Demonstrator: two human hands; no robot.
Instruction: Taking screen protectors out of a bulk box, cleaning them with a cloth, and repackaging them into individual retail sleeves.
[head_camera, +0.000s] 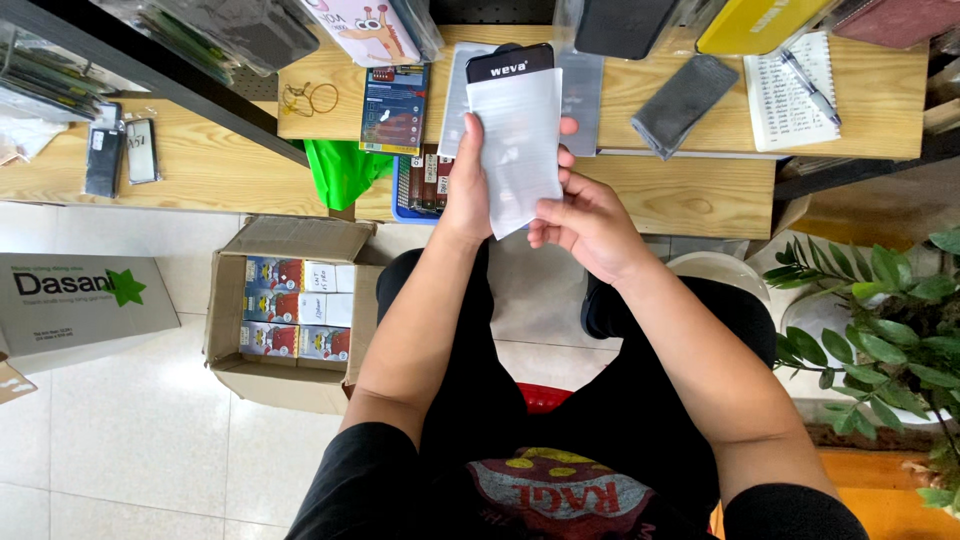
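We hold the thin white sleeve (517, 150) with its black card by the edges, left hand (468, 190) and right hand (585, 218) fingers closed on it; it looks light, slippery and bendy.

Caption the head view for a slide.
Both hands, left hand and right hand, hold a frosted sleeve above the wooden desk.

Wooden counter (690, 190) carries an open notebook (785, 95) with a pen (810, 85), a grey phone case (685, 105) and rubber bands (310, 98). Tiled floor (130, 430) bears an open cardboard box (232, 330).
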